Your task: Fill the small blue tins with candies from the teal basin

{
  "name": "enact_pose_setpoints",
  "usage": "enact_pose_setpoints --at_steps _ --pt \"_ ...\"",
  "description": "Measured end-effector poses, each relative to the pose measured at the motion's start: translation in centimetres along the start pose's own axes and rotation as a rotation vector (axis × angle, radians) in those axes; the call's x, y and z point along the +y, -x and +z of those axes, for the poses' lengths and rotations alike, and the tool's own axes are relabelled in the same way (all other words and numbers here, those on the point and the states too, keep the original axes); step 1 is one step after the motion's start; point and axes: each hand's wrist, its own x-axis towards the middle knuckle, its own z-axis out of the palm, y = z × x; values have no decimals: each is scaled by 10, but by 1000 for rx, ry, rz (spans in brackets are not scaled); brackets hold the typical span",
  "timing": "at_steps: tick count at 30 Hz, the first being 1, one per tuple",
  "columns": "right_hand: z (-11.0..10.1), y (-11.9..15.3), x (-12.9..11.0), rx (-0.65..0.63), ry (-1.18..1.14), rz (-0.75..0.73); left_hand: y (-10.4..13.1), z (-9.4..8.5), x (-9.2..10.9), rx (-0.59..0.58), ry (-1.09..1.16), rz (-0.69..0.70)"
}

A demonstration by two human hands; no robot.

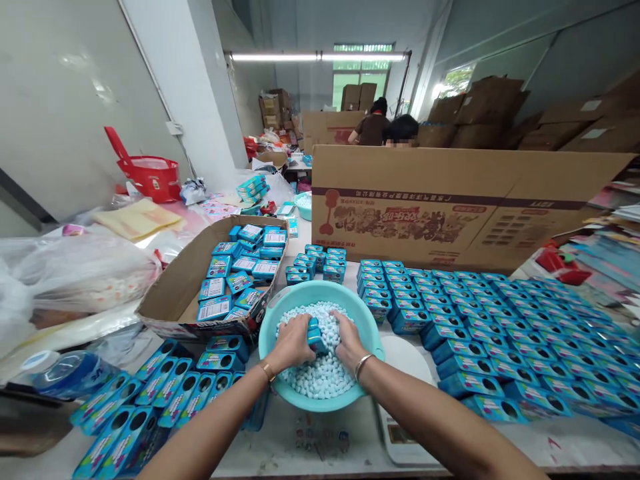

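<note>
A turquoise plastic basin (369, 313) stands on the table in front of me, filled with small pale blue and white pellets (320, 383). My left hand (294, 340) is closed around small blue boxes (315, 333), apparently two together, held low among the pellets. On the basin's other side, my right hand (349, 339) dips into the pellets with thumb and fingers apart; some fingertips are buried. Left of the basin, a cut-down carton (173, 307) holds several blue boxes lying loose. More blue boxes with dark round openings (183, 390) stand near my left forearm.
Rows of blue boxes (470, 333) cover the table's right side, before a tall cardboard panel (400, 173). A white scale-like device (407, 373) sits under my right forearm. At left lie a bottle (75, 373) and plastic bags (95, 273). Two people (373, 127) are behind the panel.
</note>
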Motion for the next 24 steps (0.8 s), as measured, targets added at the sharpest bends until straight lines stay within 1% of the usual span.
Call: enact_pose_setpoints --at_steps 1,3,5,6,7,9,13,17,21,24 --pt "6 1 -12 36 -76 -8 2 4 -1 70 76 -27" --pt "16 4 -38 103 -211 -8 6 13 -1 257 225 -58" --pt "25 6 -64 49 -267 -36 8 24 2 447 348 -59" --pt "28 7 -75 17 -273 -31 8 29 3 524 390 -58" --pt "30 7 -83 -7 -270 -15 7 33 5 583 420 -56" --pt "31 8 -94 -29 -253 24 5 40 10 660 448 -51" --pt "29 13 -97 -44 -227 54 3 49 17 723 474 -44" --pt "27 18 -98 -67 -233 56 4 50 20 725 516 -33" --pt "27 17 -100 -124 -189 56 3 38 20 659 527 -82" --pt "26 12 -100 -146 -158 40 2 27 20 609 506 -70"
